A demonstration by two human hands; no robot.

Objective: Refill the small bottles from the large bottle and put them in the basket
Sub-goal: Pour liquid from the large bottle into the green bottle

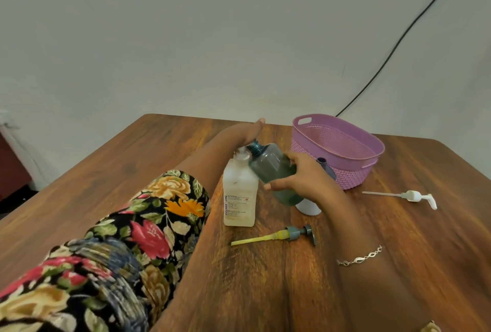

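Observation:
My right hand (301,179) grips a translucent grey-green bottle (271,164) with no cap and tilts it to the left. Its open mouth sits just above the top of a clear labelled bottle (240,193), which stands upright on the table. My left hand (251,129) reaches over from the left and holds that bottle at its neck; most of its fingers are hidden. A small white bottle (308,208) stands under my right wrist. A small blue-purple bottle (326,167) shows behind my right hand. Further right stands the purple basket (342,129), with nothing visible inside.
A grey pump head with a yellow tube (288,234) lies on the wooden table (132,172) in front of the bottles. A white pump head (414,195) lies to the right of the basket. A black cable (398,39) runs down the wall.

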